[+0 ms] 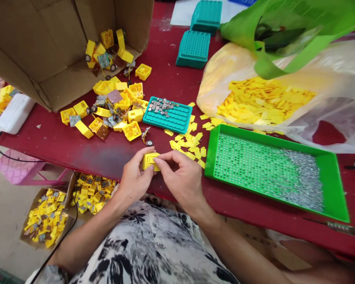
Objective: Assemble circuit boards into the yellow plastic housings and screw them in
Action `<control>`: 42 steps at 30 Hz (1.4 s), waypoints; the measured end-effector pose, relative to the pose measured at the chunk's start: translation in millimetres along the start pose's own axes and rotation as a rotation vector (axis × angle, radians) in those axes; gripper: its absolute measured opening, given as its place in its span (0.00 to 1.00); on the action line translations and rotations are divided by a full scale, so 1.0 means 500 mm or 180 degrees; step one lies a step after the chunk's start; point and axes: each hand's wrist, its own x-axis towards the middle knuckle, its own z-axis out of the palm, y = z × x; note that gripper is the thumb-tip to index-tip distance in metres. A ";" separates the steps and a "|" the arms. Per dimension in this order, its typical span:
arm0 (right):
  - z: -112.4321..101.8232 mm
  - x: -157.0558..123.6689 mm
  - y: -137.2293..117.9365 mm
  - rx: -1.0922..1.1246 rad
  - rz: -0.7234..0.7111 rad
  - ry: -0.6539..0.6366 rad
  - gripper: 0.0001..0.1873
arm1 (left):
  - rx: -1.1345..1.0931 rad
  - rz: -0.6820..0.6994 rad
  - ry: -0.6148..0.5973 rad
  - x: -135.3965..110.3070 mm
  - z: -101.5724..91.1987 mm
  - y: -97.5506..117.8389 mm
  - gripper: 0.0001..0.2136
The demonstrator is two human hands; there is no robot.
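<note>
Yellow plastic box-shaped housing [149, 161] is held between both hands, over the near edge of the dark red table [77, 156]. Left hand [134, 174] is curled round its left end, fingers closed on it. Right hand [181, 177] pinches its right end, fingertips pressed onto the top face.

Nearest loose items: small wired component with a silver disc [146, 138], just far of the hands, and flat yellow plastic pieces [189, 146], scattered just right of them.

Table, far left: brown cardboard box [41, 47] lying on its side, with yellow housings and small black wheels [108, 51] spilling from the opening. Pile of yellow housings and small circuit boards [115, 106] sits just near of it. Centre: teal perforated tray [177, 123] with silver button cells [162, 105] heaped at its far side. Two more teal perforated trays [193, 49] lie further far.

Right: bright green rectangular tray [333, 185] with silver metal pins [301, 177] heaped toward its right end. Clear plastic bag [322, 130] of yellow pieces [263, 100] lies far of it, under a green fabric bag [272, 31].

Far left edge: white block [14, 113] with black cable. Below table, left: brown cardboard sheet [26, 232] of yellow parts, beside a pink plastic stool [17, 167].
</note>
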 end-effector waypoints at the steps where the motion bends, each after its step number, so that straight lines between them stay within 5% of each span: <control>1: 0.001 -0.003 0.002 -0.0036 -0.0039 0.0055 0.08 | 0.0033 0.0031 0.0006 -0.001 0.000 0.001 0.19; 7: -0.001 -0.006 0.013 0.0109 0.0028 0.0105 0.08 | -0.0307 -0.0218 -0.0192 -0.005 0.004 0.006 0.21; 17: -0.008 -0.010 -0.004 -0.0027 -0.0585 0.0017 0.07 | -0.0514 -0.0365 -0.0077 -0.013 0.008 0.015 0.18; 22: -0.038 -0.002 -0.014 0.0611 -0.0102 -0.0500 0.07 | -0.1078 -0.0658 0.0064 -0.002 0.001 0.022 0.19; 26: -0.047 0.001 -0.014 0.0698 0.0204 -0.0102 0.10 | -0.1109 -0.0688 -0.0049 0.000 -0.003 0.030 0.18; 34: -0.052 0.007 0.001 0.0111 0.0302 -0.0936 0.12 | -0.0069 0.0118 -0.0444 -0.024 0.001 0.017 0.19; 42: -0.065 -0.014 -0.008 -0.0191 -0.0041 -0.0593 0.08 | 0.0506 0.0651 -0.0656 -0.022 0.004 0.009 0.17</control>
